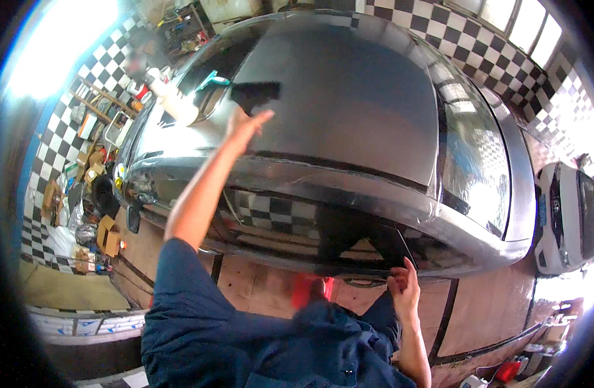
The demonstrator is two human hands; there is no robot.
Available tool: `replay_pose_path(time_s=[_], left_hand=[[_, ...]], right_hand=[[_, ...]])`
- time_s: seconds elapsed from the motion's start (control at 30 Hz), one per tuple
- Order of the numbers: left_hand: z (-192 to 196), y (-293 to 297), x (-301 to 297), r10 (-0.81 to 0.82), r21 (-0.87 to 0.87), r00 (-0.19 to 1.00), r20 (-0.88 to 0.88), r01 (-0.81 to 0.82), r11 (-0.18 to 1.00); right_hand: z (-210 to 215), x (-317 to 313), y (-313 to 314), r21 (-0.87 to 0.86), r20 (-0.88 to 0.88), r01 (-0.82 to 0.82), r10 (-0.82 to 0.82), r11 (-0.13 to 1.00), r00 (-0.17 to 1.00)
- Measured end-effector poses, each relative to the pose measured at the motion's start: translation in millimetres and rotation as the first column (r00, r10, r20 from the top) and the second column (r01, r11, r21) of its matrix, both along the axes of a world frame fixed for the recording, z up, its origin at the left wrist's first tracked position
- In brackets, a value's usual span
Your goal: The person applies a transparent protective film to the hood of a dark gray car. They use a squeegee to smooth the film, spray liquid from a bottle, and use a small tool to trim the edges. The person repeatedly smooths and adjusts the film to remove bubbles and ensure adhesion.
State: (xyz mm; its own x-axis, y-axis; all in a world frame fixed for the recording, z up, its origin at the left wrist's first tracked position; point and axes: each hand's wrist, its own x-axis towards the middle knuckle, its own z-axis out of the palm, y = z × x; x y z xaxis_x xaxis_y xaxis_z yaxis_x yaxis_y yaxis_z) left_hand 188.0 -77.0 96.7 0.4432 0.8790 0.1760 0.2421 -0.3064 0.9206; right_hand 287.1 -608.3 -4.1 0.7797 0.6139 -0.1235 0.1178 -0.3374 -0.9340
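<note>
Smoothly, a dark car roof (349,97) curves between checkered walls (455,39).

We count two cars in view, one grey car (349,97) and one white car (569,218); two bare hands, our left hand (245,125) and right hand (406,287); one blue licence plate (541,210); one co-worker (176,103).

The car (336,145) is dark grey, the wall (465,35) black-and-white checkered.
</note>
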Motion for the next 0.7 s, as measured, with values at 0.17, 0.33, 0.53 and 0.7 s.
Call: replay_pose_path(time_s=[0.17, 0.33, 0.53, 0.7], left_hand=[[-22, 112, 12, 0.268, 0.276, 0.852, -0.449, -0.153, 0.949], [-72, 186, 1, 0.283, 0.351, 0.796, -0.535, -0.095, 0.931], [-67, 189, 1, 0.391, 0.378, 0.699, -0.599, -0.183, 0.908], [-56, 144, -15, 0.496, 0.587, 0.746, -0.445, -0.175, 0.791]], right_hand=[[-48, 25, -72, -0.034, -0.165, 0.300, -0.302, 0.953, 0.939], [-88, 38, -117, -0.031, -0.164, 0.379, -0.379, 0.925, 0.911], [-134, 54, -128, -0.016, -0.281, 0.353, -0.344, 0.935, 0.896], [-132, 84, -95, 0.095, -0.204, 0.291, -0.267, 0.952, 0.942]])
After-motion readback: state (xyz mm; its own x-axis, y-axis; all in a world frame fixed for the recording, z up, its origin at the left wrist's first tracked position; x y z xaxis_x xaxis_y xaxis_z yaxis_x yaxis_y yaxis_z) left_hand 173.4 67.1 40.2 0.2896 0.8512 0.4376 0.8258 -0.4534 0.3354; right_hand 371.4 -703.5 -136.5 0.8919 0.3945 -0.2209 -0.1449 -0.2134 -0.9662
